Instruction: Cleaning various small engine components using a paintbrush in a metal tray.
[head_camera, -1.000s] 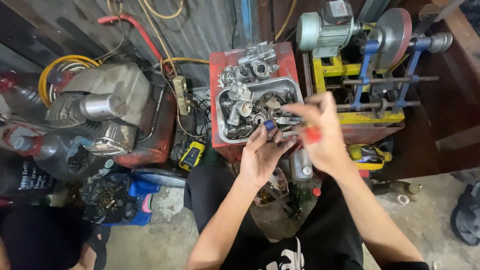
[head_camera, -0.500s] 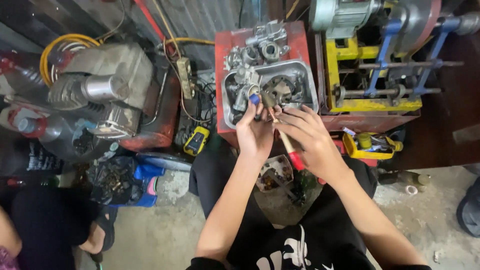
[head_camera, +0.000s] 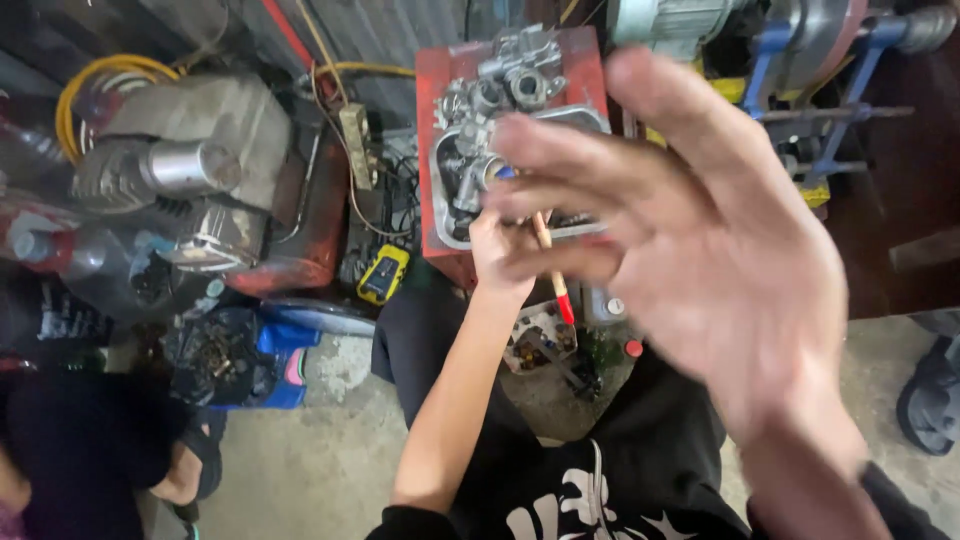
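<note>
- The right hand (head_camera: 700, 250) was up close to the camera, blurry, palm toward the lens with fingers spread wide and holding nothing.
- The left hand (head_camera: 500, 250) was down at the near edge of the metal tray (head_camera: 440, 215), fingers closed narrow around a small brush (head_camera: 553, 272) with a pale wooden handle and a red end. The red end pointed back toward the person, away from the tray.
- The metal tray sat on top of a red box (head_camera: 440, 75), and it was full of grey cast engine parts (head_camera: 495, 95), carburetor-looking bits piled up at the far end.
- Left of the tray, a yellow handheld meter (head_camera: 383, 274) was lying on the floor just beside the red box.
- Further left of the tray was a dirty grey engine (head_camera: 190, 150) with a shiny round cylinder sticking out, and a yellow hose (head_camera: 90, 80) coiled behind it.
- Right of the tray, partly hidden by the right hand, stood a yellow and blue machine frame (head_camera: 800, 110).
- Below the tray, between the person's knees, was another small greasy part (head_camera: 540, 340) on the concrete.
</note>
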